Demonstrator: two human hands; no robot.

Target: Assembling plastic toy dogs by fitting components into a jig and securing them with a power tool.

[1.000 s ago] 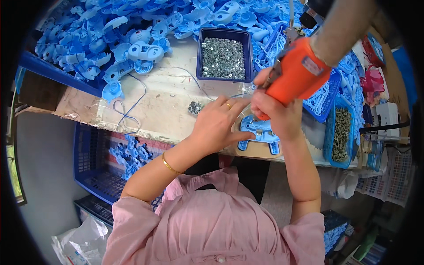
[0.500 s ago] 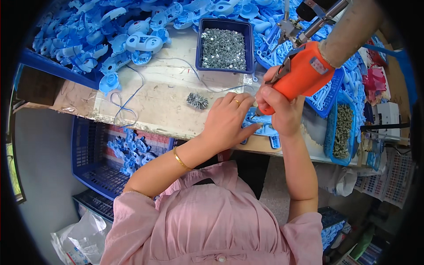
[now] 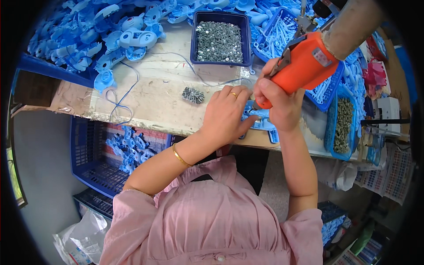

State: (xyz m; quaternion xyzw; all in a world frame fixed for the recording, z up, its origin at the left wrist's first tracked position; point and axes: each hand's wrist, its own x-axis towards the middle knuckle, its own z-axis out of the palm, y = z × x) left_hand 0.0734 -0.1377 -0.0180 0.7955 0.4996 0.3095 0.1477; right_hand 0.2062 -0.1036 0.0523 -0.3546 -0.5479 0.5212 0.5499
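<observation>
My right hand (image 3: 282,104) is wrapped round an orange power screwdriver (image 3: 304,64), which slants down to the left. Its tip (image 3: 255,106) points into a light-blue plastic part (image 3: 263,123) near the front edge of the table. My left hand (image 3: 226,115) steadies that part, fingers over its left side and thumb along its near side. Much of the part is hidden under both hands, and I cannot make out a screw under the tip. Left of my left hand lies a small pile of screws (image 3: 193,95).
A dark-blue tray of screws (image 3: 194,55) stands beyond my hands. Light-blue shells (image 3: 138,39) heap up at the far left. Rightward are a basket of blue pieces (image 3: 324,105) and a blue screw container (image 3: 329,145). A crate (image 3: 86,170) sits below left; a thin cord (image 3: 132,90) crosses the table.
The whole view has shifted slightly, so the table things sit a little higher in the picture. Both hands keep their hold, and the screwdriver tip stays at the blue part.
</observation>
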